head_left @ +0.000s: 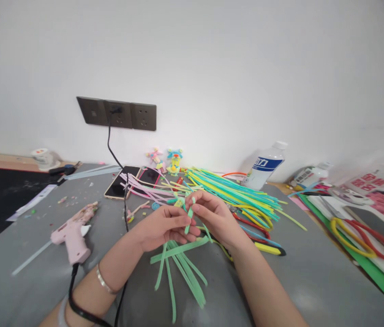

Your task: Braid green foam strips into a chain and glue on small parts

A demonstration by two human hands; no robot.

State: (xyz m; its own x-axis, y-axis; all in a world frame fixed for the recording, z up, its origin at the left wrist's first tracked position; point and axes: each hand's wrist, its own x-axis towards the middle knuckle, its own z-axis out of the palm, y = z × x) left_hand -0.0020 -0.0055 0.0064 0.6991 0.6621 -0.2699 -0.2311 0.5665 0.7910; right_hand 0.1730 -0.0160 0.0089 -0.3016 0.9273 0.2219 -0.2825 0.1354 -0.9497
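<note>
Beyond the fingers (177,221), a dark socket panel (137,116) sat in the white wall (212,68). Ahead and left of the fingers, two phones (120,185) lay on the grey worktop (110,227); a blue-labelled bottle (266,165) stood ahead and right. Well right of the fingers were red-and-yellow-handled scissors (346,221).

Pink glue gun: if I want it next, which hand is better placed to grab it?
Probably the left hand: the pink glue gun lies on that side, beside the left forearm. The right hand is farther away. Both hands are pinching a green pipe-cleaner piece, though.
</note>
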